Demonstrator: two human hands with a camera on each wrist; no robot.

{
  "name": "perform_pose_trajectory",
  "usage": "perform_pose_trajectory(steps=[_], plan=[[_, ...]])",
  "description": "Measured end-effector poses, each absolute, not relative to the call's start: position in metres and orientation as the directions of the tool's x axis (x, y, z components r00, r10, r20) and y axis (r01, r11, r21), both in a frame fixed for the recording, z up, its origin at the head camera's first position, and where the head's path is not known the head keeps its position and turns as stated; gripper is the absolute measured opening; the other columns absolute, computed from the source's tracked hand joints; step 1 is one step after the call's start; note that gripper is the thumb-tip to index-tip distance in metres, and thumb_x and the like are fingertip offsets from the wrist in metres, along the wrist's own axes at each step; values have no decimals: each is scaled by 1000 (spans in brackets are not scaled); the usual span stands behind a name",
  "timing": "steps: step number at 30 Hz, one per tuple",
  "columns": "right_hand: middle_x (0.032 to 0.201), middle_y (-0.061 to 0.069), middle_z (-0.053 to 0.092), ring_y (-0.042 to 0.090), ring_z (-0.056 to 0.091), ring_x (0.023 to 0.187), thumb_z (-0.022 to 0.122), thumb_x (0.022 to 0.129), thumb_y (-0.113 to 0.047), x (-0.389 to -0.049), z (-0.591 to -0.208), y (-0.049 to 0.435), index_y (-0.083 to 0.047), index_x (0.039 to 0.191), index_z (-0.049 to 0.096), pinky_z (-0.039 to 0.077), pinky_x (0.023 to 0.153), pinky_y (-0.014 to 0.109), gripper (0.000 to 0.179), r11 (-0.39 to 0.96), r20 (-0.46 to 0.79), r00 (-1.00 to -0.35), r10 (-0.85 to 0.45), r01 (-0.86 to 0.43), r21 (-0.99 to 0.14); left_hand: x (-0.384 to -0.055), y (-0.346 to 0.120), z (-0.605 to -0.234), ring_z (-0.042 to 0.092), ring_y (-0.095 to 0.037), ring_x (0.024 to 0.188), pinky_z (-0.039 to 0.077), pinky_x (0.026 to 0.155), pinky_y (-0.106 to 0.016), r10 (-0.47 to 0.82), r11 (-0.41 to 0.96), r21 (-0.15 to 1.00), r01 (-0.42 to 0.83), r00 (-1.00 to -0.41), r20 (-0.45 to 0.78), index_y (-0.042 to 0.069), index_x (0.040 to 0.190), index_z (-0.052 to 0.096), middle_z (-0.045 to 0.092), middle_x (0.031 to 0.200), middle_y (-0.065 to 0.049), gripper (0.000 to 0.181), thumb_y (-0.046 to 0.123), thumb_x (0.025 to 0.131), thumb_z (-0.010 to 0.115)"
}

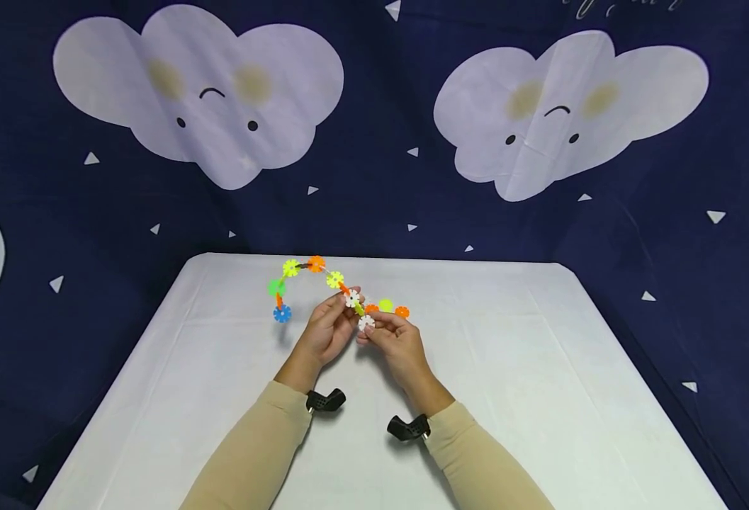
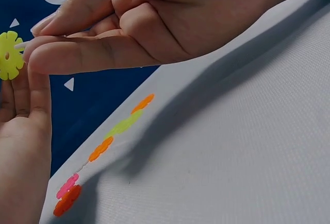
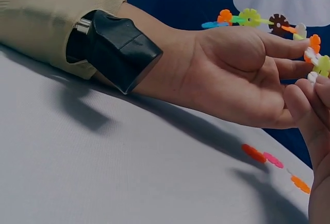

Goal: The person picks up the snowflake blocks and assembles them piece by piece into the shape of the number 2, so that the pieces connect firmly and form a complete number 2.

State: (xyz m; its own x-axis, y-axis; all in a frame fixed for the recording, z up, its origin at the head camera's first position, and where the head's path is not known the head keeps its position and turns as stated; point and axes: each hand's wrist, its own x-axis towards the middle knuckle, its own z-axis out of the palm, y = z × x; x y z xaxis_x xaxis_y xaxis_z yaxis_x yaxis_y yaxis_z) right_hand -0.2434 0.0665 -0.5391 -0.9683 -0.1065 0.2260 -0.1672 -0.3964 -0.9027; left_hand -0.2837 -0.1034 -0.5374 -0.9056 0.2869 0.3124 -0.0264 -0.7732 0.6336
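Observation:
Above the table, a curved chain of interlocking snowflake discs (image 1: 316,264) hangs between both hands, its blue disc (image 1: 281,313) at the free left end. My left hand (image 1: 331,329) holds the chain near a white disc (image 1: 352,298); in the right wrist view that hand (image 3: 232,74) shows its palm, with fingertips at the linked discs. My right hand (image 1: 401,347) pinches a white disc (image 1: 365,323) at the near end. In the left wrist view, its fingertips grip a white edge beside a yellow disc (image 2: 10,56). Where the discs join is partly hidden by fingers.
Behind the hands, a second row of discs lies on the white table (image 1: 508,397), with orange (image 1: 402,312), yellow (image 2: 124,124), pink (image 2: 67,186) and red (image 2: 67,201) pieces. A dark blue cloth with clouds (image 1: 198,85) hangs beyond the table's far edge.

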Motion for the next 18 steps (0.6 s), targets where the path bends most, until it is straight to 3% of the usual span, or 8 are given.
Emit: perform_pose_trajectory(steps=[11,18], plan=[[98,21,71,26,76,86,66,90,24,-241,-537,67,24,131,54,61,83,41,43,-443,267,-959,-97,-199,-874,-285,-103,-538,60,-19,111,48,101,-31,278,-788,616,-17,-902,331,2,125,71,58,130,-14,34,10,115,39],[99,25,70,25,76,87,67,91,23,-238,-538,65,27,133,50,61,84,42,46,-442,279,-958,-71,-221,-869,-283,-104,-537,60,-19,111,48,98,-30,283,-781,625,-19,-902,327,3,123,72,64,122,-9,36,10,115,37]])
